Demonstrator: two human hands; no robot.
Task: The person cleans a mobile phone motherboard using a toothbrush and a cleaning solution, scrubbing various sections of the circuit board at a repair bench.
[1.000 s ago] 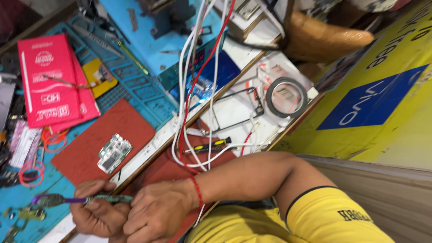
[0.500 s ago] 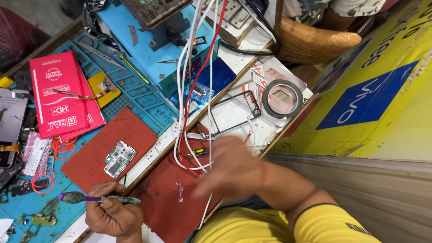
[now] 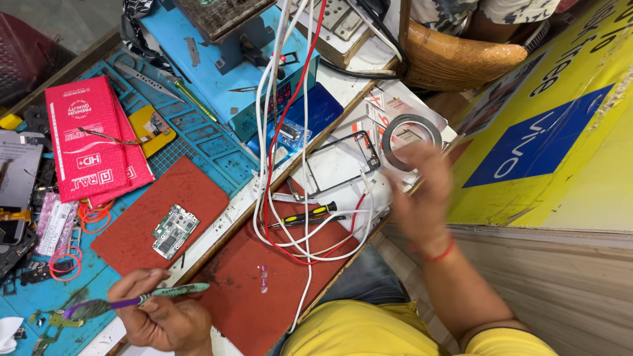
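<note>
Here left hand pinches thin green tweezers; blurred right hand, spread, nears glossy tape ring.

A slim green-and-purple tool lies nearly level, pinched at its middle, over the blue mat's edge.

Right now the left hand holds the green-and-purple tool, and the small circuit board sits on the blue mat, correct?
Not quite. The head view shows the circuit board on the red mat, not the blue one. The left hand does hold the green-and-purple tool.
</note>
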